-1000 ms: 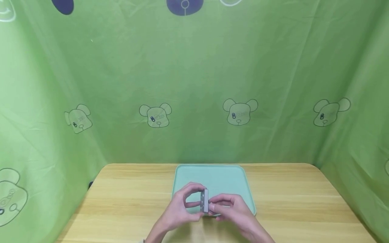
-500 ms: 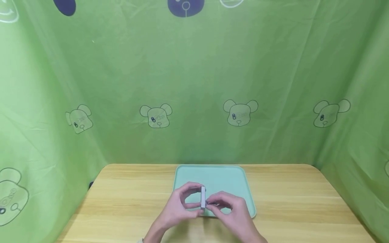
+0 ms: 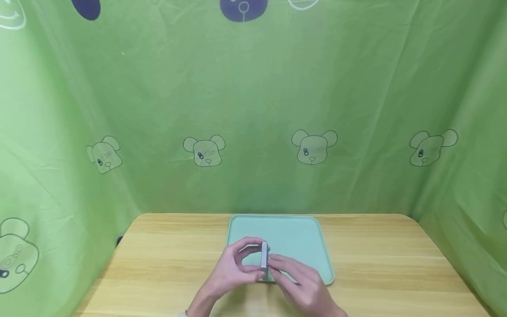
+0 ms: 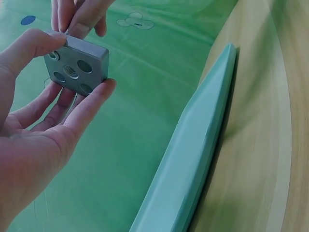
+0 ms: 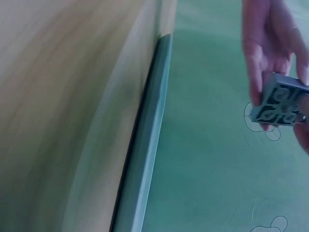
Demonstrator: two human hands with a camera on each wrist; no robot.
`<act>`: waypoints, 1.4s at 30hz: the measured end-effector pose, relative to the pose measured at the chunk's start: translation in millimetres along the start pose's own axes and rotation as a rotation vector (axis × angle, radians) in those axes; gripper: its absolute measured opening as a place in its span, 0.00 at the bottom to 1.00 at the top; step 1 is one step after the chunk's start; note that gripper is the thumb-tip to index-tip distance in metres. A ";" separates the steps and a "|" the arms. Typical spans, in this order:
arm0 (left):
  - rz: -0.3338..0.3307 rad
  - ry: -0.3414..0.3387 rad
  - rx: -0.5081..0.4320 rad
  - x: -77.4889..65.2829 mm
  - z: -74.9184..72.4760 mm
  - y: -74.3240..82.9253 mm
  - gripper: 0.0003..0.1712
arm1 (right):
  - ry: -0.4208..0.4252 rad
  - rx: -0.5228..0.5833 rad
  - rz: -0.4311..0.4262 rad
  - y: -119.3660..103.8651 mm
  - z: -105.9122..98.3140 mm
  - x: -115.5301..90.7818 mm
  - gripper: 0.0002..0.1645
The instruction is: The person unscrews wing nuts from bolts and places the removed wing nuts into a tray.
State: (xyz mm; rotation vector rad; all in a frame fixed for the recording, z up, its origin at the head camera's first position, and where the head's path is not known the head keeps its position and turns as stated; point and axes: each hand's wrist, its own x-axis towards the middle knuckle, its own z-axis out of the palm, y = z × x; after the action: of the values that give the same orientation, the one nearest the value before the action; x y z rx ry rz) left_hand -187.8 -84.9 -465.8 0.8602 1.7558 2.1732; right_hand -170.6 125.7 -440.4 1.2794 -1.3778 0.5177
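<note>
A small square grey metal block [image 3: 264, 256] is held on edge above the tray by my left hand [image 3: 229, 267], thumb below and fingers above in the head view. One face, in the left wrist view, has round holes around a threaded centre hole. The opposite face [image 5: 271, 112] carries patterned recesses around a threaded centre. My right hand [image 3: 306, 284] is at that patterned face, thumb and fingertips pinching a small metal piece, mostly hidden by the fingers. The right fingertips [image 5: 303, 105] show only at the right wrist view's edge.
A pale green rectangular tray [image 3: 293, 229] lies on the wood-grain table [image 3: 178, 246] beneath and beyond the hands. Its raised rim [image 4: 193, 154] shows in the left wrist view. A green curtain [image 3: 253, 88] with bear-head prints surrounds the table at the back and sides.
The left hand turned the block so its hole-marked face no longer shows in the head view. The right fingers shifted against the block's right face, and the right hand tilted.
</note>
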 end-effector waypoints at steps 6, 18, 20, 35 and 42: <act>0.008 0.002 0.000 0.5 -0.2 -0.1 0.38 | -0.008 -0.036 -0.001 -1.2 0.0 -2.8 0.14; -0.005 0.042 0.025 0.8 -2.7 0.4 0.38 | -0.122 0.270 0.537 -4.0 -16.0 -2.4 0.07; 0.006 0.041 0.033 1.5 -2.3 1.0 0.38 | -0.142 0.364 0.768 -5.6 -21.2 -4.1 0.13; 0.074 0.027 0.220 0.0 5.6 1.1 0.39 | -0.240 0.920 1.750 -6.1 -23.1 -10.4 0.26; 0.055 0.019 0.258 0.8 8.0 -0.4 0.40 | -0.288 0.914 1.727 -7.5 -21.2 -13.3 0.21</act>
State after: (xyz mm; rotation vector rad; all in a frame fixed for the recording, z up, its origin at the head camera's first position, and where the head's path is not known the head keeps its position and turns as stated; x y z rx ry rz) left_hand -184.0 -77.8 -465.0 0.9580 2.0781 2.0211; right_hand -158.1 146.9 -449.2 0.3977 -2.4129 2.3724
